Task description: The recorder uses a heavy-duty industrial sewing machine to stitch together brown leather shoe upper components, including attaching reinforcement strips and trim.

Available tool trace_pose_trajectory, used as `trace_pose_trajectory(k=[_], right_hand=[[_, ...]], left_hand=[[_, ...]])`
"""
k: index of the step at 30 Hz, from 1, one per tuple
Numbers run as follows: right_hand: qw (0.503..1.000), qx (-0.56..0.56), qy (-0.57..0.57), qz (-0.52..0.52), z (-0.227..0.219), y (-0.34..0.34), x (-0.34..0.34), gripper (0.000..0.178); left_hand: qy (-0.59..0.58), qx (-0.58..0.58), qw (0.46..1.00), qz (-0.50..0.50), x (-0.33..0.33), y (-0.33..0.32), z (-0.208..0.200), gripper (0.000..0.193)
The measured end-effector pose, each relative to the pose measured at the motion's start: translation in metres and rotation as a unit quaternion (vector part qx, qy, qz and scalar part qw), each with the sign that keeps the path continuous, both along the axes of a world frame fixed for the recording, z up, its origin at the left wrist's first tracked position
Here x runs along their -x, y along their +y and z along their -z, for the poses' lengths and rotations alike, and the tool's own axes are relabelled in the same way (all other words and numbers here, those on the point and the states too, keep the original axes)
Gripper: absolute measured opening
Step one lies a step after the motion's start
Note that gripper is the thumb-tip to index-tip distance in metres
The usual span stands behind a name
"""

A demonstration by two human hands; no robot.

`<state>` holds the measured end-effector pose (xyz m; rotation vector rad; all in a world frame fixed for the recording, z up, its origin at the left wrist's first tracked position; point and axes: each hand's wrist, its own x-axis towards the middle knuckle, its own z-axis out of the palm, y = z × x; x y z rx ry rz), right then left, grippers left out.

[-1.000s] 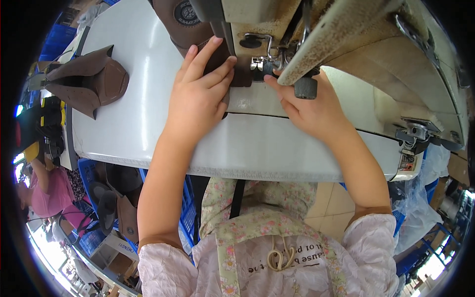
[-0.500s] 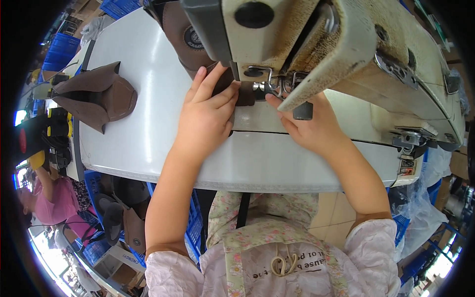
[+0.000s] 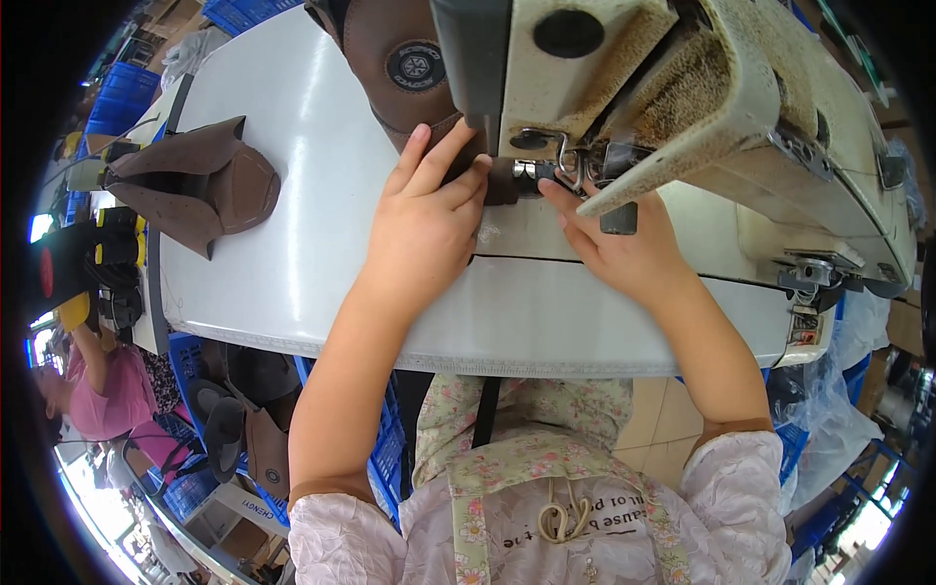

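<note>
My left hand [image 3: 426, 229] lies on a brown leather shoe upper [image 3: 390, 44] with its fingers stretched out and spread. The upper bears a round dark badge, and its narrow end runs under the presser foot [image 3: 527, 175] of a sewing machine [image 3: 604, 88]. Beside the foot, on the other side, is my right hand [image 3: 634, 244]. Its forefinger stretches toward the foot with the thumb apart below it; the machine head hides the other fingers. I see nothing held in that hand.
Another brown shoe upper [image 3: 244, 190] rests at the left of the white table [image 3: 322, 283]. Blue crates [image 3: 122, 93] stand beyond it. Below the table's left edge, dark shoe parts [image 3: 224, 429] sit in a blue crate. A person in pink [image 3: 112, 390] is at far left.
The view has shifted, so the machine, the uppers and both hands appear farther right. More of the badged upper shows. Both hands keep nearly the same places beside the presser foot.
</note>
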<state>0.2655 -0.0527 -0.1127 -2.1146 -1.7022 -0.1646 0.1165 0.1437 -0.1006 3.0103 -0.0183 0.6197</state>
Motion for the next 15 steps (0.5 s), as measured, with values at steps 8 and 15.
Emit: trace_pose_trajectory(k=[8,15], right_hand=[[0.999,-0.011,0.043,-0.004,-0.0036,0.003,-0.0007,0.038],[1.0,-0.025,0.011,-0.005,-0.0035,0.0018,-0.0026,0.038]], left_hand=[[0.03,0.012,0.999,0.0,0.0004,0.0008,-0.0032,0.029],[0.03,-0.003,1.0,0.001,-0.001,-0.001,-0.0016,0.031]])
